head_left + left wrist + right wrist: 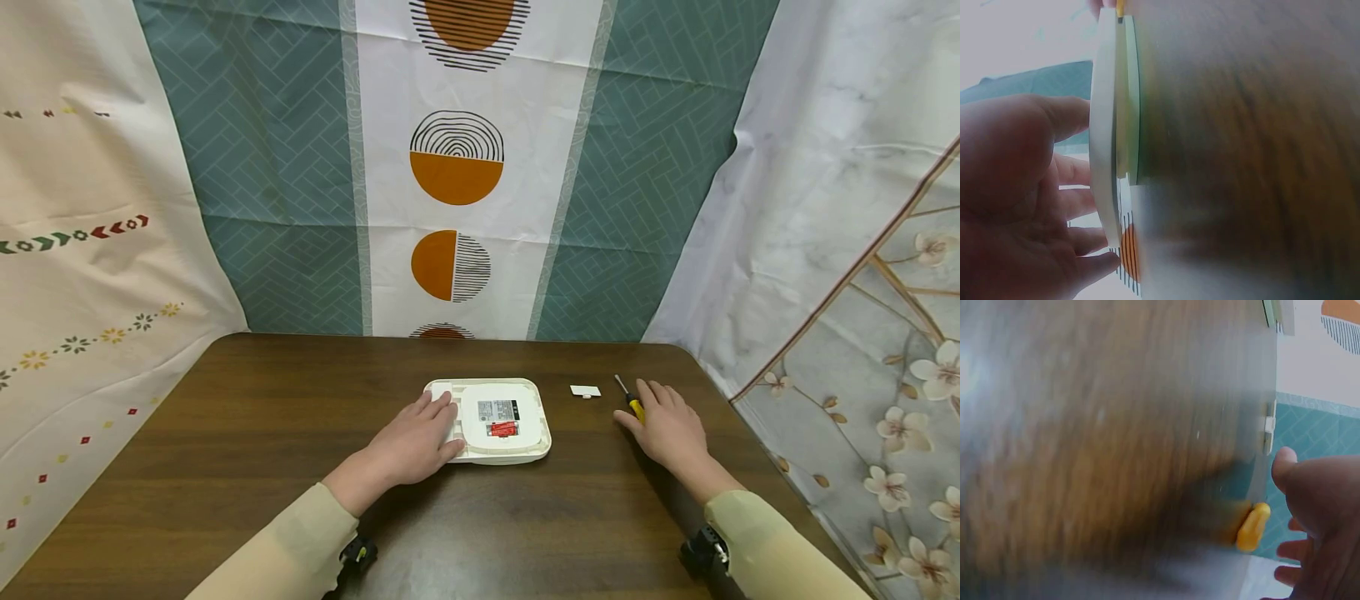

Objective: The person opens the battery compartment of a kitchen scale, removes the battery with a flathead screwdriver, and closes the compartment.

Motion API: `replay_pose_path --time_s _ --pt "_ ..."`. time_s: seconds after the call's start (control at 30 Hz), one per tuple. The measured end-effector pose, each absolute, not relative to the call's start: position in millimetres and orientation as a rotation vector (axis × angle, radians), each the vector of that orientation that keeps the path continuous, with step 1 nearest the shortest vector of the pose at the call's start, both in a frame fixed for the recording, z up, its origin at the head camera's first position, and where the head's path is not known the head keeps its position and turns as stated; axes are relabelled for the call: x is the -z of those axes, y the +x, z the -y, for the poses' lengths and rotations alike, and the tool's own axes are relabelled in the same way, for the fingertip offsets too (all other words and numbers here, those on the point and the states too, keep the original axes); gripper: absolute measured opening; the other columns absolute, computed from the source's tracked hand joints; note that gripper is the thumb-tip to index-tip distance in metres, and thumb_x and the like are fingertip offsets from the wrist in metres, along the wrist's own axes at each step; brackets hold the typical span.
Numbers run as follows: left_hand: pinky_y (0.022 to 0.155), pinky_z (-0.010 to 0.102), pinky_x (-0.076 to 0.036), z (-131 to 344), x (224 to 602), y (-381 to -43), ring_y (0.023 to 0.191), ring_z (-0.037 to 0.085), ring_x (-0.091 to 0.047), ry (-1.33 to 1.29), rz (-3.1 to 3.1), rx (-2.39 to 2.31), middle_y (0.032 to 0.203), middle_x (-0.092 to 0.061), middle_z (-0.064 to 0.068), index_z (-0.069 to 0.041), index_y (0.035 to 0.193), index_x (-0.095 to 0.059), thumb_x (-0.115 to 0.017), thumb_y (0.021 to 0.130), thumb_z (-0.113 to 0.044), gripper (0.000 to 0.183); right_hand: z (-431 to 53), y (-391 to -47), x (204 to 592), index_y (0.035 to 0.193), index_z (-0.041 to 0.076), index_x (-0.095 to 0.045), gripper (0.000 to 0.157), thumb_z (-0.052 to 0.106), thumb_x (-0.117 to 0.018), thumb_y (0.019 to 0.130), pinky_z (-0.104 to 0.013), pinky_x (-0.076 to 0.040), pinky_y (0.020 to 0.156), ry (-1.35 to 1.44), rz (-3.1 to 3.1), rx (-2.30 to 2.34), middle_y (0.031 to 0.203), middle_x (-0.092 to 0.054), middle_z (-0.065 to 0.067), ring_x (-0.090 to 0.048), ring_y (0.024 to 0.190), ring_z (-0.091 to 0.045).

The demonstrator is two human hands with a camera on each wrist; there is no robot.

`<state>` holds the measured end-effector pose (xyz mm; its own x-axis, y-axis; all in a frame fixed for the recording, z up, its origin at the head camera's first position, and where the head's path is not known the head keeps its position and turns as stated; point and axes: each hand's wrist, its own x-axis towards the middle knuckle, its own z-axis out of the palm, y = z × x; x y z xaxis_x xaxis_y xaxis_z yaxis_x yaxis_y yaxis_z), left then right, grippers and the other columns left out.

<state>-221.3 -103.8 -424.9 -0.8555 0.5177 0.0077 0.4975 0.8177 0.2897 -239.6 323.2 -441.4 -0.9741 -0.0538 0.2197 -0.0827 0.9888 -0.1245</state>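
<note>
A white rounded-square device (531, 400) lies on the table, its printed label (498, 410) and red batteries (502, 429) facing up. My left hand (416, 437) rests on its left side with spread fingers; the left wrist view shows the thumb and fingertips touching the upper edge of the device (1104, 119). On the right, my right hand (671, 429) hovers over or beside a screwdriver with a yellow handle (637, 410), its shaft pointing away. In the right wrist view the yellow handle (1254, 528) sits below the loose fingers, not gripped.
Between the device and the screwdriver lies a small white cover (585, 391) with a tab. The brown wooden table (300, 417) ends at a patterned curtain (457, 275) behind, and more cloth hangs at both sides.
</note>
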Motion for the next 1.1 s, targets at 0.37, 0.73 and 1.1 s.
replay_pose_path --time_s 0.37,0.73,1.1 --pt "0.13 0.061 -0.029 103.2 425.8 -221.4 0.164 0.047 -0.027 0.803 -2.929 -0.431 0.174 -0.039 0.022 0.003 0.163 -0.049 -0.064 0.113 -0.037 0.066 -302.4 -238.6 438.4 0.17 -0.002 -0.036 0.083 0.052 -0.061 0.112 -0.077 -0.02 0.125 0.208 2.944 -0.208 0.174 -0.03 -0.032 -0.025 0.161 -0.055" --pt "0.13 0.06 -0.028 103.0 427.9 -222.2 0.164 0.046 -0.026 0.799 -2.926 -0.435 0.175 -0.038 0.021 0.003 0.163 -0.049 -0.065 0.113 -0.039 0.067 -272.2 -237.4 430.1 0.17 0.0 -0.038 0.082 0.05 -0.064 0.111 -0.075 -0.018 0.127 0.353 2.88 -0.23 0.174 -0.034 -0.027 -0.026 0.163 -0.051" --pt "0.131 0.059 -0.028 103.1 428.6 -224.1 0.165 0.045 -0.025 0.79 -2.93 -0.414 0.176 -0.037 0.019 0.002 0.164 -0.048 -0.063 0.113 -0.04 0.067 -239.7 -239.0 424.8 0.171 0.004 -0.038 0.083 0.049 -0.067 0.109 -0.072 -0.016 0.129 0.45 2.875 -0.25 0.177 -0.034 -0.022 -0.025 0.165 -0.046"
